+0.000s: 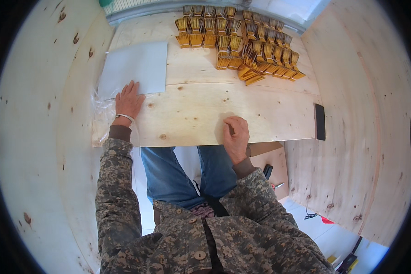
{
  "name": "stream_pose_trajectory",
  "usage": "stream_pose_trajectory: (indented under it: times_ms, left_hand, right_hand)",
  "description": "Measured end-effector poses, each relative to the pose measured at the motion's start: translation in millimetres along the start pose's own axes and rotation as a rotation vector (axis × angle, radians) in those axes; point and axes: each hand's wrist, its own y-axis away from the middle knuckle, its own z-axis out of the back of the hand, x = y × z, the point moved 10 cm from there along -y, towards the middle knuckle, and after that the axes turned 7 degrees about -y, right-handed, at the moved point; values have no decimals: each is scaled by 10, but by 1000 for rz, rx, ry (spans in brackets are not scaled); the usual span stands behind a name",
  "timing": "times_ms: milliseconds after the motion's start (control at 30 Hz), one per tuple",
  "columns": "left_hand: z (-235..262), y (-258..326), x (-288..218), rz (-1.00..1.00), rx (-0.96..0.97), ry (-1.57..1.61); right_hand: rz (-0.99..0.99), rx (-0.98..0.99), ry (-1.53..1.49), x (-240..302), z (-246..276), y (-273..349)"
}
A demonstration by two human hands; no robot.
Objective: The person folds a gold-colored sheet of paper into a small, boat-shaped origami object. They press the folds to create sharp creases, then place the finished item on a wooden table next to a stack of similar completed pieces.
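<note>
From the head view, the person's left hand [129, 101] lies flat, fingers spread, on the near corner of a pale grey sheet [134, 67] resting on the plywood surface [242, 107], its grip apart. Crinkled clear plastic [101, 106] sits just beside that wrist. The right hand [236, 137] rests at the surface's near edge, fingers curled under, holding nothing visible. Rows of small gold folded pieces [242, 41] crowd the far side. A dark phone [320, 121] lies at the right edge.

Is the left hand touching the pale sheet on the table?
Touching. The head view shows the left hand lying flat with its fingertips overlapping the lower edge of the pale sheet; no gap shows between them.
</note>
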Motion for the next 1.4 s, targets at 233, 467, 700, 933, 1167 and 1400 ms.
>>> stream_pose_trajectory:
  times_ms: [233, 467, 700, 933, 1167, 1400]
  left_hand:
    - [293, -87, 60, -238, -256, 105]
    - [473, -103, -56, -386, -376, 95]
    - [647, 55, -144, -385, -523, 152]
    - [783, 14, -81, -285, -482, 241]
    - [1001, 16, -92, -338, -532, 235]
    - [1077, 34, -97, -378, -455, 203]
  right_hand:
    - [28, -8, 28, -9, -7, 11]
    - [35, -24, 56, 9, -16, 21]
    - [61, -21, 80, 9, -32, 30]
    - [69, 9, 108, 24, -50, 43]
    - [-32, 194, 175, 13, -299, -118]
    - [151, 326, 95, 515, -1294, -658]
